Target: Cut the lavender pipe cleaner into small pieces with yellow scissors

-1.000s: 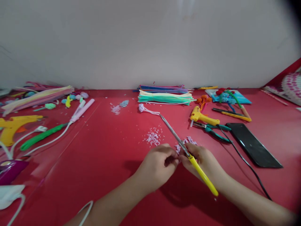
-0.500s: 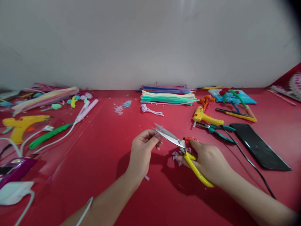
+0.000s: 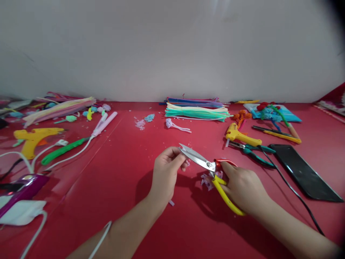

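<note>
My right hand (image 3: 241,183) is wrapped round the red and yellow handles of the scissors (image 3: 199,160). Their blades point left, with a small gap near the tips. At those tips, my left hand (image 3: 167,169) is pinched with its thumb against its fingers; whatever small piece it holds is hidden. Crumpled lilac scraps (image 3: 207,181) lie beneath the scissors' pivot. A short lilac strip (image 3: 171,203) shows just below my left hand. Beyond the blades rests a lilac fuzzy piece with stems (image 3: 178,126).
Bundled pipe cleaners (image 3: 198,112) lie by the wall. To the right are a yellow glue gun (image 3: 242,136), pliers (image 3: 254,154) and a black phone-like slab (image 3: 306,172). At left are another glue gun (image 3: 32,140), a pink iron (image 3: 104,124) and white cables.
The view has shifted slightly, so the table items appear further right. The scissor blades have closed a little near my left fingertips.
</note>
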Tool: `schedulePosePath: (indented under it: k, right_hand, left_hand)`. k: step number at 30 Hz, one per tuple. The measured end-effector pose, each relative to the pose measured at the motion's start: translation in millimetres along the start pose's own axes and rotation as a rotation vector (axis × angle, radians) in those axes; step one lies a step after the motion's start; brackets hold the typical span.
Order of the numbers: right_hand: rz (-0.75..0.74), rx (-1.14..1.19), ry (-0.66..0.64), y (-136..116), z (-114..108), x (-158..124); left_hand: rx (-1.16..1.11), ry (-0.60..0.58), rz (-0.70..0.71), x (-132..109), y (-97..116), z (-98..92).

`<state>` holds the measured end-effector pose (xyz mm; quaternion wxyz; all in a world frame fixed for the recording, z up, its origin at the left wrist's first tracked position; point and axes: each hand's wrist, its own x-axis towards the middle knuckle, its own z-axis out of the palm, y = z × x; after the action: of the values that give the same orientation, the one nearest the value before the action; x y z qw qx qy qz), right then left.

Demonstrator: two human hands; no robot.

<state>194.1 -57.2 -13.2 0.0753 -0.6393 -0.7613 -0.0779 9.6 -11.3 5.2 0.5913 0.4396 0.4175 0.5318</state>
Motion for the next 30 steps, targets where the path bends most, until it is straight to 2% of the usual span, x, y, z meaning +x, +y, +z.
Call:
schedulePosePath:
  k: [30]
  right_hand:
    - [0.017,0.008,-0.004,2.1,2.8,-1.4]
  left_hand:
    - [0.027,0.007,-0.004,-0.4,1.9,0.1]
